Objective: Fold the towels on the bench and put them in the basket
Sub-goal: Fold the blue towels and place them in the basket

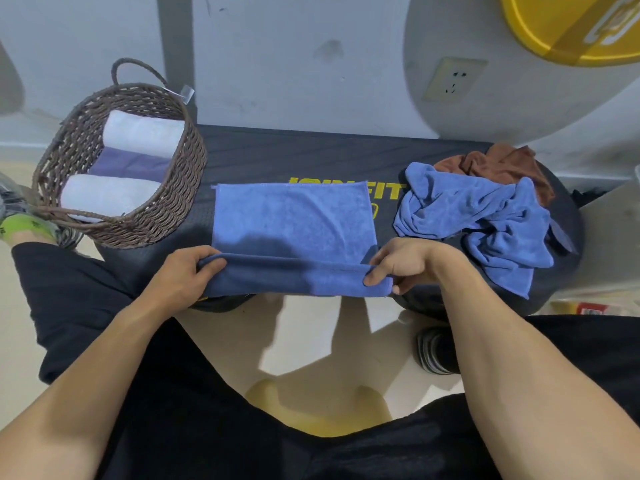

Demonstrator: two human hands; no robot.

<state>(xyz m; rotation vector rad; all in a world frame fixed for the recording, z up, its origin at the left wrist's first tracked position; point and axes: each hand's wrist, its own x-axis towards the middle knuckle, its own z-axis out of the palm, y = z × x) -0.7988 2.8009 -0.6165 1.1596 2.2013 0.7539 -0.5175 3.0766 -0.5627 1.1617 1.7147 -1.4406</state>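
Observation:
A blue towel [294, 220] lies spread flat on the black bench [311, 154], its near edge rolled or folded over along the bench's front. My left hand [187, 275] grips the left end of that folded edge. My right hand [401, 265] pinches the right end between thumb and fingers. A brown wicker basket [173, 216] stands on the bench's left end and holds rolled white and purple towels [138, 150]. On the right end lie a crumpled blue towel [485, 223] and, behind it, a crumpled brown towel [502, 164].
A grey wall with a power socket [453, 79] rises right behind the bench. A yellow round object [571, 26] hangs at the top right. My knees in black shorts flank the bench's front edge, and a shoe [436, 351] shows on the floor below.

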